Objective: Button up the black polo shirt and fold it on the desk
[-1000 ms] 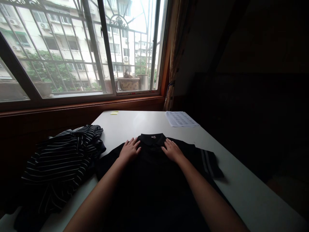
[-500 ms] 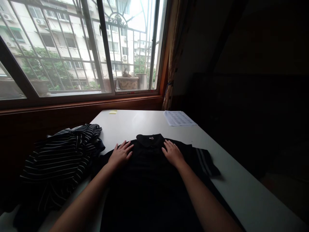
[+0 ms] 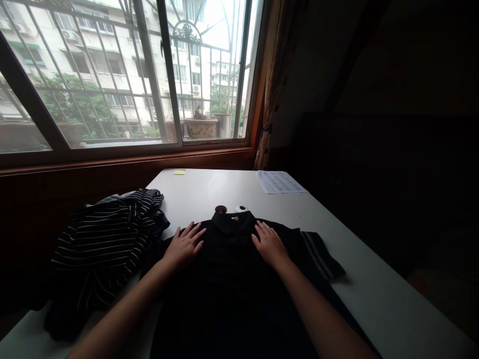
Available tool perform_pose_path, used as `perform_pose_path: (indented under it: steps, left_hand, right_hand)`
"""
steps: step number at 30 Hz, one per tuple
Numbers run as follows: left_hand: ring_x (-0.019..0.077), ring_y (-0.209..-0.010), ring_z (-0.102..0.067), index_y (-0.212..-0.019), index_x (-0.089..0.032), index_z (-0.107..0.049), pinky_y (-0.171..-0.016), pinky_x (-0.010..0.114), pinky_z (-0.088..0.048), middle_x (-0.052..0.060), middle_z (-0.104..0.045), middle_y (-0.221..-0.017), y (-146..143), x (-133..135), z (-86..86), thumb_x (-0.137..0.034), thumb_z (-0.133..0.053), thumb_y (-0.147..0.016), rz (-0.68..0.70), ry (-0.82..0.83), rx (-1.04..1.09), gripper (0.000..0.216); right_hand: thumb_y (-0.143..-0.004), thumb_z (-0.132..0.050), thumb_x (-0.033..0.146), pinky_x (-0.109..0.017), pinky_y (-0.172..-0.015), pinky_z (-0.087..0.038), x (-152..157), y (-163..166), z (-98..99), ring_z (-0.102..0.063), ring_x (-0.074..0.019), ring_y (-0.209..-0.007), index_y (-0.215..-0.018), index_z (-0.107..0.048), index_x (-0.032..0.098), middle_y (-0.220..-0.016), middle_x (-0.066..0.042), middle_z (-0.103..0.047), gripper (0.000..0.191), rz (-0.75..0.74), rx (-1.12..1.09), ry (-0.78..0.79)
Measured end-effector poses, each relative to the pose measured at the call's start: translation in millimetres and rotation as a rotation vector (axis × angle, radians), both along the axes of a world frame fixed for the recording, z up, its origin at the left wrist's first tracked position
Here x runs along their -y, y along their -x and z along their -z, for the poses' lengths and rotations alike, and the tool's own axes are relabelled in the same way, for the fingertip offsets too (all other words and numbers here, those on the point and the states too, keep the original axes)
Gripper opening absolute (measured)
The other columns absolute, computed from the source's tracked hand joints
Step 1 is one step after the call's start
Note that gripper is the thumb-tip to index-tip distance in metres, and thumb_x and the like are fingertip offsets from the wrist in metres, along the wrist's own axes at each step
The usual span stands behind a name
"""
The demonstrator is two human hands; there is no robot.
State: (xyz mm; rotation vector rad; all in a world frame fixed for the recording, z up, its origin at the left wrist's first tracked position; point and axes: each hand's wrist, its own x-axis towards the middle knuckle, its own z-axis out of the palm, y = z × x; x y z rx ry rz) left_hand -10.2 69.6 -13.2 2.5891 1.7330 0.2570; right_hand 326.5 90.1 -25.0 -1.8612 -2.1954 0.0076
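Observation:
A black polo shirt (image 3: 228, 279) lies spread out, front up, its collar (image 3: 226, 224) pointing away from me. Its right-side sleeve (image 3: 318, 254) has two grey stripes. My left hand (image 3: 186, 244) rests flat on the shirt's left shoulder area, fingers spread. On the other side of the collar, my right hand (image 3: 270, 243) lies flat on the fabric, fingers stretched out. Just beyond the collar are a round brown object (image 3: 221, 209) and a round white object (image 3: 241, 208) with a dark centre; their kind is unclear, and the collar partly hides them.
A heap of striped dark clothes (image 3: 108, 239) sits on the left of the white table (image 3: 377, 299). Printed sheets (image 3: 282, 182) and a yellow sticky note (image 3: 179, 172) lie at its far end. Behind stands a barred window (image 3: 123, 75) with a curtain (image 3: 267, 114).
The shirt's collar has shifted slightly towards me, and the brown and white round objects now show behind it. Both hands stay flat on the shoulders. The camera view has shifted a little.

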Motion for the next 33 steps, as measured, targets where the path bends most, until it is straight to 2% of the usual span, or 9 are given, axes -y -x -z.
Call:
perform_pose_path:
  steps: [8, 12, 14, 16, 19, 21, 23, 28, 33]
  left_hand:
    - [0.0329, -0.151, -0.014, -0.153, -0.035, -0.03, -0.114, 0.067, -0.017, 0.002, -0.022, -0.163, -3.9, -9.8, -5.8, -0.044, -0.037, -0.101, -0.004, 0.047, -0.046, 0.053]
    - [0.0345, -0.148, -0.022, -0.147, -0.03, -0.043, -0.113, 0.066, -0.02, 0.008, -0.034, -0.158, -7.0, -15.2, -24.0, -0.043, -0.043, -0.099, 0.027, 0.044, -0.074, 0.049]
    - [0.0351, -0.139, -0.038, -0.132, -0.026, -0.058, -0.111, 0.061, -0.03, 0.011, -0.05, -0.146, -11.9, -16.5, -37.7, -0.037, -0.051, -0.096, 0.075, -0.035, -0.069, 0.038]
    - [0.0311, -0.119, -0.055, -0.111, -0.021, -0.067, -0.102, 0.051, -0.043, 0.012, -0.063, -0.123, -21.5, -15.8, -51.0, -0.027, -0.053, -0.094, 0.135, -0.113, -0.049, 0.023]
    - [0.0228, -0.099, -0.059, -0.096, -0.022, -0.067, -0.087, 0.036, -0.05, 0.007, -0.064, -0.105, -43.7, -11.8, -61.4, -0.02, -0.052, -0.093, 0.282, -0.133, -0.007, 0.016]
    - [0.0218, -0.099, -0.057, -0.102, -0.024, -0.067, -0.086, 0.033, -0.051, 0.006, -0.063, -0.106, -59.7, -9.3, -58.8, -0.02, -0.055, -0.092, 0.433, -0.142, 0.033, 0.016]
    - [0.0222, -0.101, -0.056, -0.11, -0.024, -0.065, -0.087, 0.034, -0.05, 0.006, -0.063, -0.108, -72.4, -8.5, -49.4, -0.019, -0.057, -0.091, 0.511, -0.151, 0.063, 0.021]
    - [0.0245, -0.109, -0.056, -0.12, -0.025, -0.061, -0.091, 0.038, -0.048, 0.008, -0.061, -0.118, -82.0, -12.1, -21.0, -0.022, -0.056, -0.093, 0.418, -0.161, 0.115, 0.028]
    - [0.0275, -0.119, -0.052, -0.128, -0.026, -0.057, -0.097, 0.042, -0.045, 0.008, -0.057, -0.129, -76.6, -10.4, -14.9, -0.026, -0.055, -0.095, 0.402, -0.131, 0.148, 0.033]
  right_hand:
    - [-0.099, -0.038, 0.042, -0.04, -0.121, -0.018, -17.7, -8.5, -3.6, -0.03, -0.0242, -0.146, -0.145, -0.047, 0.014, -0.157, -0.009, -0.037, 0.055, -0.033, -0.008, 0.007]
    - [-0.096, -0.046, 0.038, -0.04, -0.115, -0.03, -23.6, -13.4, -16.5, -0.04, -0.0262, -0.138, -0.136, -0.056, 0.017, -0.149, -0.01, -0.048, 0.046, -0.051, -0.03, -0.028]
    - [-0.094, -0.049, 0.032, -0.038, -0.108, -0.038, -22.9, -14.1, -29.9, -0.05, -0.0264, -0.127, -0.123, -0.064, 0.018, -0.137, -0.011, -0.057, 0.036, -0.053, -0.045, -0.056]
    - [-0.093, -0.049, 0.028, -0.037, -0.102, -0.042, -18.1, -10.6, -45.7, -0.055, -0.0256, -0.115, -0.109, -0.068, 0.018, -0.122, -0.012, -0.063, 0.026, -0.046, -0.06, -0.099]
    - [-0.094, -0.048, 0.024, -0.034, -0.093, -0.046, -4.8, 4.4, -63.7, -0.06, -0.0217, -0.1, -0.097, -0.066, 0.021, -0.103, -0.008, -0.065, 0.018, -0.17, -0.154, -0.148]
    - [-0.093, -0.051, 0.023, -0.03, -0.085, -0.048, 4.1, 17.2, -65.7, -0.062, -0.0184, -0.09, -0.095, -0.065, 0.022, -0.095, -0.004, -0.065, 0.015, -0.347, -0.252, -0.108]
    - [-0.093, -0.052, 0.021, -0.03, -0.083, -0.049, 9.5, 27.2, -58.9, -0.062, -0.0175, -0.089, -0.097, -0.065, 0.023, -0.095, -0.002, -0.065, 0.014, -0.417, -0.324, -0.062]
    - [-0.091, -0.056, 0.019, -0.033, -0.084, -0.049, 6.7, 28.5, -31.8, -0.061, -0.0192, -0.09, -0.107, -0.066, 0.022, -0.095, -0.004, -0.064, 0.019, -0.347, -0.412, -0.026]
    - [-0.087, -0.059, 0.015, -0.032, -0.08, -0.049, 5.8, 16.3, -28.0, -0.059, -0.0182, -0.086, -0.108, -0.065, 0.023, -0.09, -0.002, -0.059, 0.023, -0.421, -0.469, 0.013]
